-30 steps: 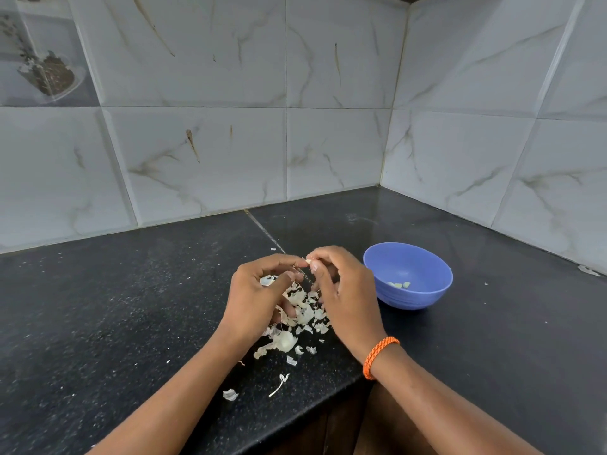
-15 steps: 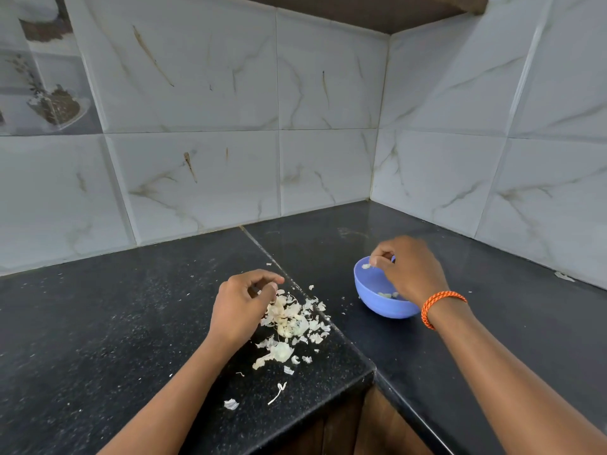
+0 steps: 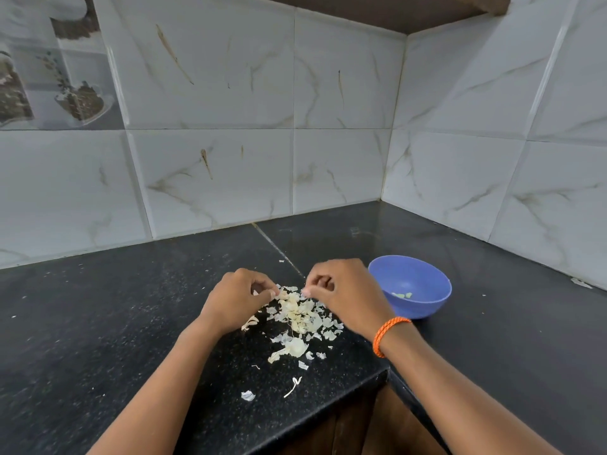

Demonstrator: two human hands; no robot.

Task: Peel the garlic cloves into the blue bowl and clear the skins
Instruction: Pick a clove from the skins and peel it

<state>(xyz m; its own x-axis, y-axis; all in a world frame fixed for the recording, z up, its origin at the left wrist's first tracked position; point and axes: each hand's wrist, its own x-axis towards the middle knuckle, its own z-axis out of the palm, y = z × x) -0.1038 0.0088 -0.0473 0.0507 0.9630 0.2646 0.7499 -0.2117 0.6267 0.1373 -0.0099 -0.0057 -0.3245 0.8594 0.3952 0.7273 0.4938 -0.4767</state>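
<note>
Mid-peel: left hand (image 3: pixel 235 302) & right hand (image 3: pixel 341 290), fingers curled, pinch at skin pile (image 3: pixel 297 315); contents unclear. Next: find a clove for blue bowl (image 3: pixel 427 305).

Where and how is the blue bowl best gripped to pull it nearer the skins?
Probably by the near-left rim of the blue bowl, pinched from above with the right hand. The bowl stands upright and open-topped on the counter, its curved wall offers little hold, and that edge lies right beside the hand, toward the skins.

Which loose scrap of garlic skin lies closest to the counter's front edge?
The small white garlic skin scrap, lying alone nearest the counter edge, left of the thin curled stem.
</note>
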